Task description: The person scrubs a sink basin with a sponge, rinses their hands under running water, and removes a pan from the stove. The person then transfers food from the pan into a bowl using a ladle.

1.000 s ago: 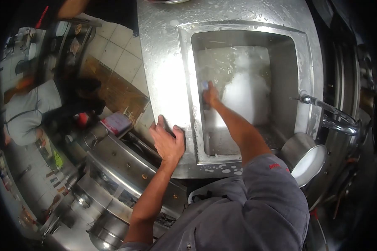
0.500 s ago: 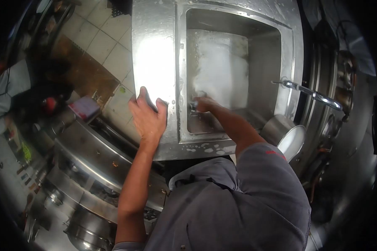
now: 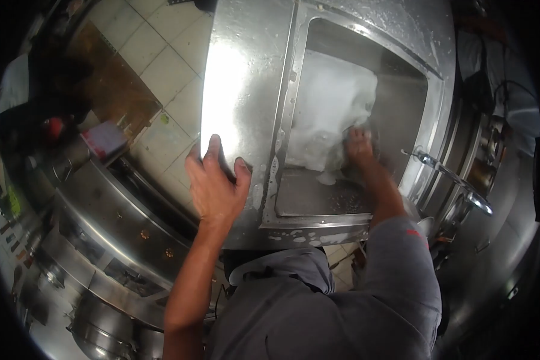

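My left hand rests on the outer edge of the steel counter, thumb and fingers apart, holding nothing. My right hand is down inside the steel sink, blurred, with its fingers curled. A darkish patch shows around those fingers, but what they grip is not clear. Beside this hand a white, sudsy layer covers much of the sink bottom; its near edge is ragged. Whether a flat slab lies under the suds, I cannot tell. Small drops or bits dot the bare grey bottom nearest me.
A faucet spout juts in at the sink's right. Suds spot the counter's front rim. Left of me stand a steel worktop, pots and a red-and-white box. Another person's sleeve shows at far left.
My right hand has moved rightward across the sink bottom. The white layer's near edge looks more ragged. My left hand stays on the counter edge; the whole view has shifted and turned slightly.
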Demonstrator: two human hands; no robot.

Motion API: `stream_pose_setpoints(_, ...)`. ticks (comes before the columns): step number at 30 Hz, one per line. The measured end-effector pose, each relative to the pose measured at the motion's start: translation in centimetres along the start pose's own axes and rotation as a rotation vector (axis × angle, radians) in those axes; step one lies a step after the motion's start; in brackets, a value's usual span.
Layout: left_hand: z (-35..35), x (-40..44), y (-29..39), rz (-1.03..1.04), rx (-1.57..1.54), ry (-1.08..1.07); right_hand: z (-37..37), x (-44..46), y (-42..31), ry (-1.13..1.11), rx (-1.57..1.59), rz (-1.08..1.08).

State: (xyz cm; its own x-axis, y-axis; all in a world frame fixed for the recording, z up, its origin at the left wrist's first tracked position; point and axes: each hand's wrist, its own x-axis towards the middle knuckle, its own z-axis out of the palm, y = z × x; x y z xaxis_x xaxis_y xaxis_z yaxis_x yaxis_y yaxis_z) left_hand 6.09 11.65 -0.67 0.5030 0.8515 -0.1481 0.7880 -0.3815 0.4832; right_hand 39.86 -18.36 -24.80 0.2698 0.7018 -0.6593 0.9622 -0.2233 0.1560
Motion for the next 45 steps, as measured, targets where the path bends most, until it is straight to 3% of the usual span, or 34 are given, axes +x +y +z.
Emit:
stream_pose_setpoints(2, 0.1, 0.0, 0.0, 0.003, -0.004, -0.010, 6.2, 4.2, 5.5, 0.389, -0.366, -0.112)
stream_pose_setpoints(3, 0.2, 0.1, -0.1, 0.013, -0.008, -0.003, 5.8, 6.6, 7.9, 0.802, -0.337, -0.197)
stream_pose_setpoints(5, 0.1, 0.3, 0.0, -0.022, 0.003, -0.028, 3.0, 10.8, 11.3, 0.666, -0.446, -0.107)
stream_pose_setpoints(7, 0.5, 0.3, 0.1, -0.044, 0.005, -0.044, -8.4, 11.5, 9.7, 0.108, -0.338, 0.062)
stream_pose_setpoints(8, 0.5, 0.3, 0.1, -0.043, -0.001, -0.044, -10.3, 11.8, 9.6, 0.112, -0.341, 0.061)
stream_pose_setpoints(10, 0.1, 0.2, -0.2, -0.049, 0.000, -0.033, -12.9, 12.4, 9.2, -0.039, -0.488, 0.260)
stream_pose_setpoints(15, -0.1, 0.0, 0.1, -0.003, 0.000, 0.000, -18.3, 6.7, 9.8, 0.063, -0.532, 0.255)
stream_pose_setpoints(19, -0.4, -0.2, -0.2, 0.008, -0.080, 0.004, -22.2, 2.8, 7.9, -0.147, -0.600, 0.480)
stream_pose_setpoints(23, -0.5, -0.3, -0.4, -0.009, -0.063, 0.001, -16.4, -2.0, 3.2, -0.198, -0.610, 0.415)
stream_pose_setpoints(27, -0.7, -0.5, -0.9, -0.004, -0.102, 0.009, -16.2, -7.3, -3.2, -0.552, -0.443, 0.263)
stream_pose_setpoints(28, -0.4, -0.5, -1.3, 0.047, -0.111, 0.064, -15.9, -6.5, -2.0, -0.541, -0.455, 0.266)
stream_pose_setpoints(30, -0.1, -0.7, -1.7, 0.085, -0.114, 0.114, -13.9, -4.3, 2.5, -0.305, -0.542, 0.370)
stream_pose_setpoints(31, -0.2, -0.7, -1.5, 0.085, -0.111, 0.123, -15.1, -2.5, 4.9, -0.305, -0.547, 0.354)
stream_pose_setpoints(34, -0.5, -0.6, -1.4, 0.060, -0.082, 0.111, -21.8, 2.4, 10.7, 0.122, -0.560, 0.422)
stream_pose_setpoints(37, -0.2, -0.5, -1.3, 0.055, -0.072, 0.096, -14.1, 0.4, 8.4, -0.050, -0.772, 0.379)
stream_pose_setpoints(42, -0.6, -1.0, -1.2, 0.041, -0.083, 0.081, -14.7, -8.4, -4.7, -0.547, -0.255, 0.164)
stream_pose_setpoints(45, -0.5, -1.0, -1.0, 0.057, -0.086, 0.101, -14.7, -11.1, -5.3, -0.418, -0.130, 0.176)
